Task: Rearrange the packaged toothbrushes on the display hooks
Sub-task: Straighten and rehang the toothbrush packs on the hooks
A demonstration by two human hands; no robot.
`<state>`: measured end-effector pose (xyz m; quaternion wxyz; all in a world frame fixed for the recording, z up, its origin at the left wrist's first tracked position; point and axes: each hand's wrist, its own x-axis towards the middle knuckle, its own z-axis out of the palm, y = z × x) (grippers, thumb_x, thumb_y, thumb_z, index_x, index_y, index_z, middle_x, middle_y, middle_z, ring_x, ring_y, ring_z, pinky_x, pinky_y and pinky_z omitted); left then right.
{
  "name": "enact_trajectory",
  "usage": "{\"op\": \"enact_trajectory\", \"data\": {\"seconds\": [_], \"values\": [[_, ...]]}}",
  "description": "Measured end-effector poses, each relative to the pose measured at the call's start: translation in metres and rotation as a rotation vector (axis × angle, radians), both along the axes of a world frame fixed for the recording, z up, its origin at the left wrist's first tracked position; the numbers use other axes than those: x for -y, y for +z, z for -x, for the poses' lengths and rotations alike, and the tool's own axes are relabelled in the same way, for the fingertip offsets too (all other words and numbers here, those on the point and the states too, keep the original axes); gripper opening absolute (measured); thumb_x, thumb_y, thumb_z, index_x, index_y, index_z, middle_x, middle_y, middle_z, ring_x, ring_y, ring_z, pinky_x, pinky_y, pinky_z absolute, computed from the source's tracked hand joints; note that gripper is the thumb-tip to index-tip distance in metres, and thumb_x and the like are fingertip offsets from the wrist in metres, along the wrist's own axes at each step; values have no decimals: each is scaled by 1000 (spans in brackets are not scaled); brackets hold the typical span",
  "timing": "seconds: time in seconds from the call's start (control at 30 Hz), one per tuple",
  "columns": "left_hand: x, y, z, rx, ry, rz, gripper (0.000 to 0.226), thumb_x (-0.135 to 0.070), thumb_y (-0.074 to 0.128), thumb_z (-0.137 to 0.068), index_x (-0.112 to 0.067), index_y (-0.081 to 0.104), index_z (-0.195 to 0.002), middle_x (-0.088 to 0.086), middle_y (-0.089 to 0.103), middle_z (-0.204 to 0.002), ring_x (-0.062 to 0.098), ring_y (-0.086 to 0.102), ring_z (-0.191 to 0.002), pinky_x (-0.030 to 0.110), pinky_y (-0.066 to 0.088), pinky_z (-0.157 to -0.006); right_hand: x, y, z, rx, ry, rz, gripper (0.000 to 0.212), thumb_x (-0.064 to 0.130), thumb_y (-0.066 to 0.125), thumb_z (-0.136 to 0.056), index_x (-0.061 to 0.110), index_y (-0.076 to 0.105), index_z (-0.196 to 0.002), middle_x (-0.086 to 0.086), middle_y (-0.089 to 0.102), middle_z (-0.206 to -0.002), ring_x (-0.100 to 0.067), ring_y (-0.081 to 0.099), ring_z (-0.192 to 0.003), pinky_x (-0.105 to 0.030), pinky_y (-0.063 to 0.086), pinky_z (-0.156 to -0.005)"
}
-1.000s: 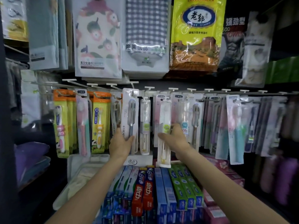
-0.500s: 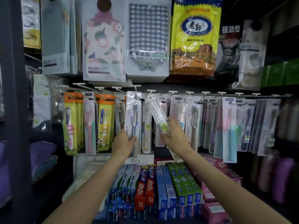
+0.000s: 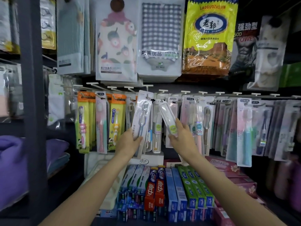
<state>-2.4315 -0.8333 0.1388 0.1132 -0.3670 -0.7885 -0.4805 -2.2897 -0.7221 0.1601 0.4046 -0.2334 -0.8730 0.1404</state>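
Before us hangs a wide row of packaged toothbrushes (image 3: pixel 195 121) on white-tipped display hooks (image 3: pixel 185 92), with bagged towels (image 3: pixel 160 39) hung above and toothpaste boxes (image 3: pixel 164 191) stacked on the shelf below. To the far left we see folded purple cloth (image 3: pixel 14 168) behind a dark upright post (image 3: pixel 31 95).

Our left hand (image 3: pixel 128 142) grips the lower end of a white toothbrush pack (image 3: pixel 141 118), fingers curled round its edge; the pack leans to the right, its top close to a hook, though we cannot tell whether it hangs on it. Our right hand (image 3: pixel 182 136) pinches a clear toothbrush case (image 3: pixel 167 117) with a green round sticker, thumb below and fingers above. The case tilts left, its top just beside the white pack's top.
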Motion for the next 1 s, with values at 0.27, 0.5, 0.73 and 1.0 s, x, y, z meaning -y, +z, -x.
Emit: {"op": "enact_trajectory", "data": {"seconds": [0.27, 0.5, 0.73, 1.0], "values": [[-6, -5, 2, -65, 56, 32, 24, -30, 57, -89, -7, 51, -96, 0, 56, -75, 13, 53, -65, 24, 41, -56, -2, 6, 34, 26, 28, 177, 61, 16, 50, -94, 13, 18, -146, -20, 36, -141, -32, 47, -117, -33, 41, -87], [1, -4, 4, -141, 69, 30, 15, -27, 55, -91, -15, 46, -95, -7, 50, -73, 5, 48, -65, 15, 34, -52, 2, -3, 68, 13, 31, 355, 54, 20, 49, -95, 10, 24, -142, -21, 21, -144, -37, 40, -123, -40, 37, -101], [-5, -11, 8, -206, 94, -32, 16, -29, 55, -90, -15, 47, -91, -9, 46, -70, 10, 48, -65, 18, 31, -52, -33, -30, 72, -121, -81, 527, 43, 2, 44, -93, -7, 34, -133, -24, 38, -135, -36, 43, -121, -38, 38, -101], [-16, -26, 17, -196, 79, -105, 28, -32, 55, -90, -14, 50, -111, -9, 55, -84, 6, 56, -80, 17, 44, -66, -69, -25, 95, -126, -144, 608, 56, 4, 51, -91, -1, 25, -140, -22, 41, -136, -36, 42, -126, -44, 37, -106]]}}
